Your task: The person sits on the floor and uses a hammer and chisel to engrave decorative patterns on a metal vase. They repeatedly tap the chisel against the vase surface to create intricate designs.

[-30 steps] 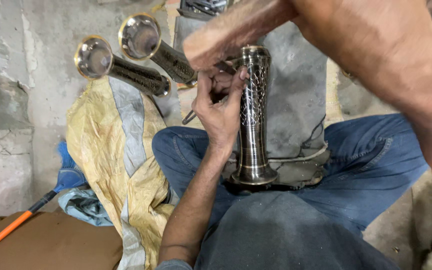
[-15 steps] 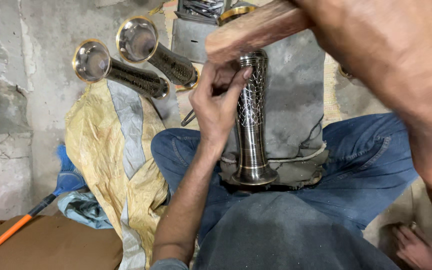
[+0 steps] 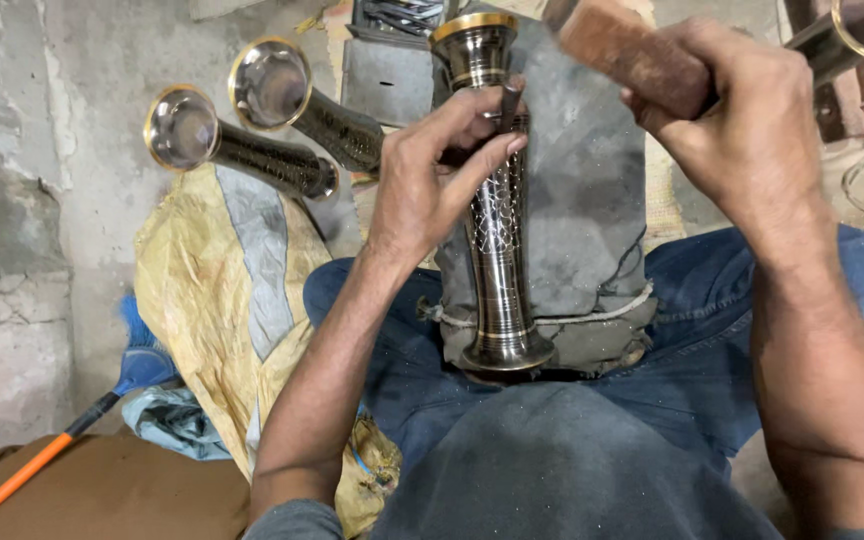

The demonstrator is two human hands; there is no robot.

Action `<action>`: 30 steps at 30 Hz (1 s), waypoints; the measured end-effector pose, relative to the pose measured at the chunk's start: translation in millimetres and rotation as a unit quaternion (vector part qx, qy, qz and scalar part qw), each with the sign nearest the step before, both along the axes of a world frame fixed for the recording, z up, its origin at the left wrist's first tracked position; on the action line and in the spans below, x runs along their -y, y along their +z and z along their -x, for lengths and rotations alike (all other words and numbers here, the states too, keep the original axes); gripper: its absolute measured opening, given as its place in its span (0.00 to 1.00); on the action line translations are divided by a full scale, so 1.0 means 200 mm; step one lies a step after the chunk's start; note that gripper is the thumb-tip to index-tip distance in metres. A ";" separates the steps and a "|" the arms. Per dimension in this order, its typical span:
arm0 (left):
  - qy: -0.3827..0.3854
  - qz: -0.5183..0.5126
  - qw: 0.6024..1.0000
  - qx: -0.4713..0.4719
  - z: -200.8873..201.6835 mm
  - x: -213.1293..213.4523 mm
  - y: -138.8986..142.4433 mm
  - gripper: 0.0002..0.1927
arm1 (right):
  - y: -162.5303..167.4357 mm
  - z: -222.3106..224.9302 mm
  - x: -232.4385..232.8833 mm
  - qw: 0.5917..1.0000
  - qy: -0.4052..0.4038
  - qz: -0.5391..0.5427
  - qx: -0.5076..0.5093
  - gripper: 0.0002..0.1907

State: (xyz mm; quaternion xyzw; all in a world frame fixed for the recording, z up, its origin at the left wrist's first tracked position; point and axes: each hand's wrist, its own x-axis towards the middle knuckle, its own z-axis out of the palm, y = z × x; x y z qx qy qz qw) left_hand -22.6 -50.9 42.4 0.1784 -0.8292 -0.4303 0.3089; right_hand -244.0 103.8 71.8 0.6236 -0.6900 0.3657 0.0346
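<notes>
A person sits on the floor, seen from above, with a tall metal vase [image 3: 497, 215] lying along a grey padded block [image 3: 582, 200] that rests across their blue-jeaned lap; the pad seems there to keep the vase from rolling. The vase's flared foot points toward the body, and its brass-rimmed mouth points away.

The left hand [image 3: 432, 180] curls over the vase's patterned middle, its grip closed on a thin dark metal punch [image 3: 508, 105] whose tip meets the vase, likely to steady it on one spot. The right hand [image 3: 742, 120] is raised above and to the right, its grip closed on a wooden mallet [image 3: 622, 50], poised over the punch.

To the left, two similar vases [image 3: 272, 125] lie side by side at the far edge of a yellow sack [image 3: 202, 290]. A brush with an orange handle [image 3: 22, 475] lies at the lower left.
</notes>
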 end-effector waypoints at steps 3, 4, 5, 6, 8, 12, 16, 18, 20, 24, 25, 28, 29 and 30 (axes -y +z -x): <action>0.007 0.015 0.999 0.031 0.00 0.00 0.02 0.18 | -0.01 0.00 -0.01 0.996 -0.050 -0.022 -0.070 0.19; 0.012 0.015 1.000 0.024 0.00 0.00 0.02 0.18 | -0.01 0.00 -0.01 0.998 -0.040 0.003 -0.043 0.17; 0.017 0.012 1.000 0.018 0.01 0.00 0.02 0.18 | -0.01 0.00 -0.01 0.999 -0.029 0.024 -0.015 0.15; 0.022 0.008 1.000 0.012 0.01 0.00 0.01 0.18 | -0.02 0.01 0.00 0.999 -0.038 0.019 0.021 0.13; 0.017 0.024 0.999 0.018 0.01 0.00 0.00 0.19 | -0.02 0.01 0.01 0.992 -0.075 -0.017 0.103 0.14; 0.000 0.082 0.995 0.064 0.04 0.04 -0.03 0.19 | -0.04 0.04 -0.02 0.985 -0.065 -0.076 -0.139 0.13; -0.021 0.106 0.988 0.108 0.06 0.08 -0.04 0.21 | -0.11 0.02 -0.07 0.998 -0.050 -0.027 0.025 0.16; -0.044 0.092 0.986 0.135 0.08 0.10 -0.04 0.21 | -0.14 0.04 -0.10 0.990 -0.082 -0.073 -0.090 0.13; -0.057 0.121 0.981 0.137 0.09 0.11 -0.04 0.21 | -0.19 0.04 -0.12 0.991 -0.110 -0.076 0.022 0.15; -0.076 0.135 0.980 0.122 0.08 0.12 -0.02 0.20 | -0.26 0.03 -0.14 0.984 -0.128 -0.114 -0.048 0.11; -0.094 0.129 0.980 0.118 0.08 0.13 -0.01 0.20 | -0.28 0.03 -0.14 0.988 -0.131 -0.082 -0.028 0.11; -0.146 0.135 0.975 0.102 0.09 0.16 0.04 0.19 | -0.31 0.02 -0.16 0.990 -0.138 -0.005 0.031 0.14; -0.164 0.152 0.970 0.096 0.09 0.17 0.06 0.19 | -0.33 0.01 -0.17 0.989 -0.138 0.004 0.051 0.15; -0.182 0.169 0.964 0.089 0.09 0.17 0.08 0.19 | -0.35 0.01 -0.18 0.988 -0.138 0.014 0.071 0.16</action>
